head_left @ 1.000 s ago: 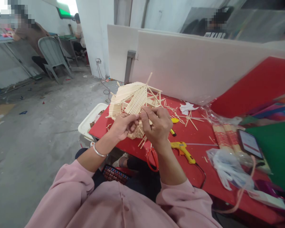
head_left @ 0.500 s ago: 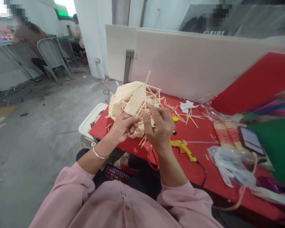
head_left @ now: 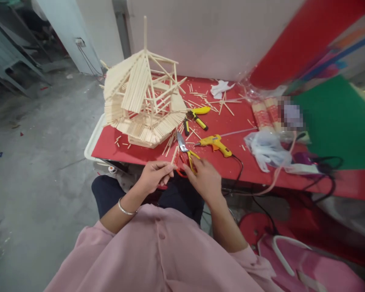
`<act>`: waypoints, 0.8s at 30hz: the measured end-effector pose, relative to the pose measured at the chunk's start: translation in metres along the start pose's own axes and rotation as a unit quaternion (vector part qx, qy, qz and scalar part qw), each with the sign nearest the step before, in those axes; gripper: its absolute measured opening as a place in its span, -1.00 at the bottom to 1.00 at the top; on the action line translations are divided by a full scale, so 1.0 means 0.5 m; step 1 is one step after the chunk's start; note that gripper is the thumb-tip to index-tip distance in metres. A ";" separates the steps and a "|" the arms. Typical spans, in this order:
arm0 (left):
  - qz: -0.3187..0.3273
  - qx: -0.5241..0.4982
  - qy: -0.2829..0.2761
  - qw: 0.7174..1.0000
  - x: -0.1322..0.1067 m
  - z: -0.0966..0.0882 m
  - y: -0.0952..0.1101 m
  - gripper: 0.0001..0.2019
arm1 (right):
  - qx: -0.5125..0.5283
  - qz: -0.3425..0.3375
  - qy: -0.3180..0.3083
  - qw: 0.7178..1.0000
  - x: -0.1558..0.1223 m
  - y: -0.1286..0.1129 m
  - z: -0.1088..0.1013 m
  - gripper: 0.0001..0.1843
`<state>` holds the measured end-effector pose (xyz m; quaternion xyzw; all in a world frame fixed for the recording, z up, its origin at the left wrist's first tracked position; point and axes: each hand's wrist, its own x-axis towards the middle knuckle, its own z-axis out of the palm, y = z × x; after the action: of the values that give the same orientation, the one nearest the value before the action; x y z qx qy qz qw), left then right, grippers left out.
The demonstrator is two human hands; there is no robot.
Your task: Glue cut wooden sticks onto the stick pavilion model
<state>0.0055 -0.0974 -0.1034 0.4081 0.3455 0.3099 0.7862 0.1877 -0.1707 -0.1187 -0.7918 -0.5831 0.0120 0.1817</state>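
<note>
A stick-built model house (head_left: 142,105) stands on the red table (head_left: 231,162), with no hand on it. My left hand (head_left: 154,175) hovers at the table's front edge, its fingers pinched on a thin wooden stick (head_left: 173,156). Just to its right, my right hand (head_left: 203,178) is closed around the red and yellow handles of a pair of shears (head_left: 182,148). The shears' blades point away from me, close to the stick's tip. A silver bangle sits on my left wrist.
A yellow glue gun (head_left: 214,142) with a black cord, yellow-handled pliers (head_left: 196,115) and loose sticks lie right of the house. Plastic bags (head_left: 266,148), stick packets (head_left: 263,111), a green sheet (head_left: 331,121) and cables fill the right. A white tray (head_left: 89,142) hangs off the left edge.
Both hands left the model house and dropped to the table's front edge. My right hand took hold of the shears; my left now pinches one stick. The view tilted down.
</note>
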 end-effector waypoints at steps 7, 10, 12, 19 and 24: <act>0.025 -0.010 0.023 0.999 0.013 0.038 -0.007 -0.56 | -0.109 0.006 -0.146 0.983 0.023 -0.016 -0.009 -0.29; 0.059 0.010 0.020 0.998 0.004 0.042 -0.007 -0.60 | -0.098 -0.003 -0.152 0.984 0.053 -0.020 -0.020 -0.20; 0.082 0.023 0.024 0.996 -0.002 0.044 -0.008 -0.61 | -0.076 0.016 -0.148 0.986 0.066 -0.017 -0.023 -0.20; 0.137 0.098 0.041 0.985 -0.029 0.072 -0.009 -0.60 | 0.154 0.085 -0.055 0.983 0.020 0.028 -0.021 -0.17; 0.141 0.184 0.058 0.971 -0.032 0.084 -0.021 -0.59 | 0.512 0.023 0.045 0.857 -0.002 0.010 -0.051 -0.09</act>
<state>0.0320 -0.1326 -0.0899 0.5717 0.3806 0.3723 0.6243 0.1980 -0.1800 -0.0969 -0.5995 -0.4677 0.2775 0.5873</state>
